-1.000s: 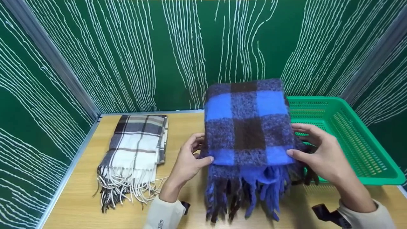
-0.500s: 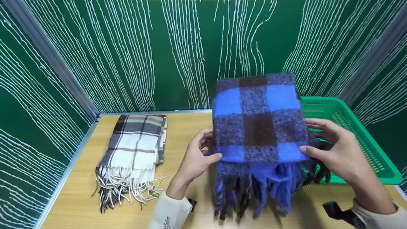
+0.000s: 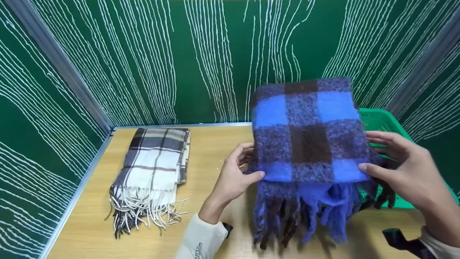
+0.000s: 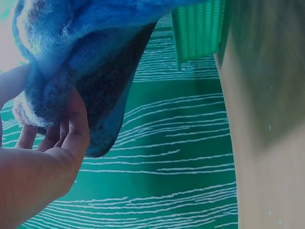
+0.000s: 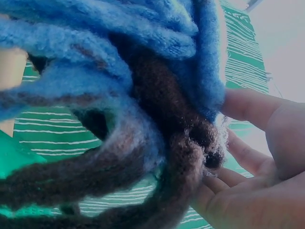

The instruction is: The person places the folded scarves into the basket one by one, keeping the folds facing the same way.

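A folded blue and dark brown checked scarf (image 3: 311, 140) with thick fringe is held up off the table between both hands. My left hand (image 3: 235, 176) grips its left edge, thumb on the front face and fingers curled behind. On the opposite edge my right hand (image 3: 406, 165) pinches the folded layers the same way. In the left wrist view the left hand (image 4: 52, 148) has its fingers around the thick fuzzy fold. The right wrist view shows the right hand (image 5: 257, 157) at the side of the layers, with blue and brown fringe strands (image 5: 157, 95) hanging in front.
Behind the scarf and right hand stands a green perforated plastic basket (image 3: 381, 120), partly hidden. A second folded scarf (image 3: 154, 162), white, grey and brown plaid with thin fringe, lies on the wooden table (image 3: 212, 144) at left. Green panels with white wavy lines (image 3: 201, 54) enclose the back and sides.
Both hands have carried the blue checked scarf to the right and slightly up, so it now covers more of the basket. The plaid scarf has stayed in place.
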`<action>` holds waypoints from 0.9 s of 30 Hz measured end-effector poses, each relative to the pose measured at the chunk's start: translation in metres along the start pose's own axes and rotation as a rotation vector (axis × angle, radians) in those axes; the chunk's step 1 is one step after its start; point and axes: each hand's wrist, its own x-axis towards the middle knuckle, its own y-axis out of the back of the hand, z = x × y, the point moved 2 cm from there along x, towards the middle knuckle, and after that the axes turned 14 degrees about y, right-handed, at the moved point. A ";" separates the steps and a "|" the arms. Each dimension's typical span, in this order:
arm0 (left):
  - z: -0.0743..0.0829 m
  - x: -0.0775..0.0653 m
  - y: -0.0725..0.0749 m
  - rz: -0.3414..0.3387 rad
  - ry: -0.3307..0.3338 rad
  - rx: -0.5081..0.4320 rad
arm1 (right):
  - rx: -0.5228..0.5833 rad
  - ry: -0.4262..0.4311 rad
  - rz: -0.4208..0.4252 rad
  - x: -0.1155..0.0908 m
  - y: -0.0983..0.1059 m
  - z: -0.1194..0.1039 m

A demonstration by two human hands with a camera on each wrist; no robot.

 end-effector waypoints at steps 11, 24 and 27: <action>0.009 0.008 -0.031 -0.045 -0.060 -0.020 | -0.047 -0.068 0.078 -0.011 0.024 0.016; 0.007 0.017 -0.067 -0.073 -0.099 -0.024 | -0.037 -0.048 0.099 -0.024 0.053 0.054; 0.007 0.018 -0.073 -0.083 -0.103 -0.009 | -0.071 -0.070 0.075 -0.031 0.059 0.076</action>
